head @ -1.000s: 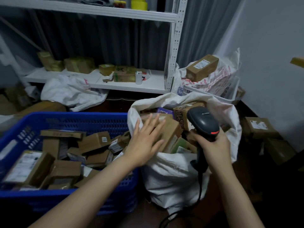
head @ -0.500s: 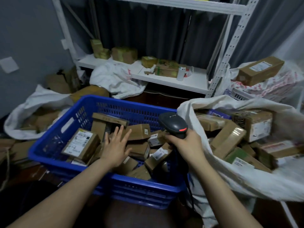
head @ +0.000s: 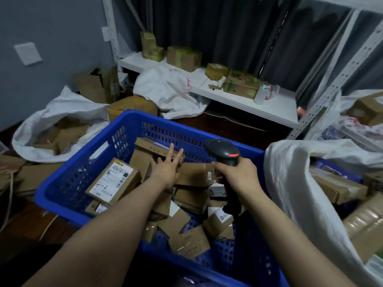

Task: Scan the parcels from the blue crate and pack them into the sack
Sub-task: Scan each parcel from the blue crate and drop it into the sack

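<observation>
Parcel sorting and storage room, courier back-room type. A blue crate (head: 68, 183) is heaped with small cardboard parcels (head: 186, 175), one bearing a printed shipping label (head: 116, 177) with barcodes and a handwritten "4-2". A handheld barcode scanner (head: 223, 151) is over the crate. At right, a big white sack (head: 290, 183) is stuffed with boxes. A floor sack (head: 51, 114) at left is also full of boxes. A white slotted-metal shelving rack (head: 269, 104) at the back carries taped cartons (head: 184, 56). Loose cartons (head: 93, 88) are piled in the corner. There is a plain grey wall (head: 62, 27), with a dark curtain (head: 228, 27) behind the rack.
</observation>
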